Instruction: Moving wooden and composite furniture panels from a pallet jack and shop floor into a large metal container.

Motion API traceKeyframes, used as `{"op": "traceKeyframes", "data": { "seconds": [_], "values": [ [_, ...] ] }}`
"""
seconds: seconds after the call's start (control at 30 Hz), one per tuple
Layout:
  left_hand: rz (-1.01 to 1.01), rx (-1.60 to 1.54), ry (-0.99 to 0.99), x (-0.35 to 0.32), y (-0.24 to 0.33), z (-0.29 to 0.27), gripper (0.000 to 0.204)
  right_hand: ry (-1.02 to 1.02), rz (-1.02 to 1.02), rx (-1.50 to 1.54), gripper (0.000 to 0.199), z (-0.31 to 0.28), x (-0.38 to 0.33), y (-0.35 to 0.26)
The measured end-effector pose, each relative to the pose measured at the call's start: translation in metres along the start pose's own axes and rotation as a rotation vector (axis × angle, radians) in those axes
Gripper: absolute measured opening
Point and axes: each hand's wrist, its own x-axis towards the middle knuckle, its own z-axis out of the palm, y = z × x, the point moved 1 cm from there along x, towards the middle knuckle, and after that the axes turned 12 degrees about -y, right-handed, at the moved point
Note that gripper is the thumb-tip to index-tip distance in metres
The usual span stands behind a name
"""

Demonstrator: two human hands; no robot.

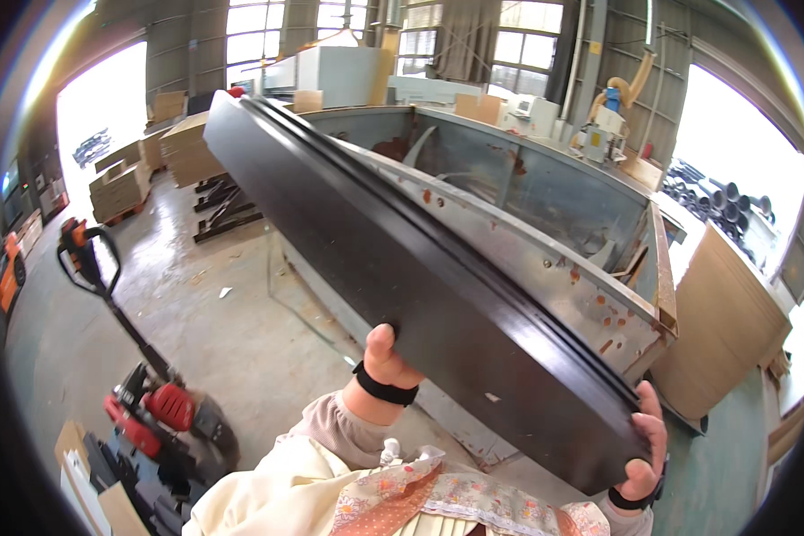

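Observation:
A long, dark brown board (pixel 402 286) with a grooved edge slants across the view, from the far left down to the near right. My left hand (pixel 387 362) is closed on its near long edge, around the middle, with the thumb on the face and the fingers hidden behind. At the near right end, my right hand (pixel 648 442) grips the board, its thumb on one side and fingers over the grooved edge. Both wrists wear black bands. Just beyond the board stands a large, rusty metal bin (pixel 545 277), partly covered by it.
A red and black pallet jack (pixel 165 404) stands on the concrete floor at the left. Cardboard stacks (pixel 119 189) lie farther back. Large brown sheets (pixel 724 322) lean beside the bin at the right. Dark strips (pixel 138 487) lie at the lower left.

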Motion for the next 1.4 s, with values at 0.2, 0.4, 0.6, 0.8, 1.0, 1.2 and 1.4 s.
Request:
{"op": "traceKeyframes", "data": {
  "seconds": [0.2, 0.4, 0.6, 0.8, 1.0, 1.2, 1.4],
  "values": [
    [-0.223, -0.121, 0.188, 0.125, -0.022, -0.074, 0.045, 0.221, 0.053, -0.314, 0.051, -0.009, 0.106, 0.017],
    [-0.433, -0.160, 0.594, 0.259, -0.048, -0.174, 0.028, 0.476, 0.502, -0.813, 0.045, -0.120, 0.263, 0.091],
    [-0.653, -0.013, -0.224, 0.153, -0.043, -0.158, 0.050, 0.619, 0.428, -0.614, 0.041, -0.078, 0.318, 0.118],
    [-0.884, 0.143, 0.680, -0.016, 0.040, -0.208, 0.016, -0.008, -0.047, -0.390, 0.045, 0.030, 0.254, 0.107],
    [-0.332, 0.449, 1.323, -0.146, 0.100, -0.099, 0.012, -0.671, 0.005, 0.185, 0.038, 0.075, 0.177, 0.130],
    [-0.294, 0.642, 1.772, -0.344, 0.080, 0.054, 0.018, -1.072, 0.641, 0.357, 0.032, 0.217, 0.062, 0.228],
    [0.154, 0.826, 2.397, -0.586, 0.127, 0.302, 0.006, -1.724, 0.587, -0.238, 0.039, 0.236, -0.047, 0.289]
  ]
}}
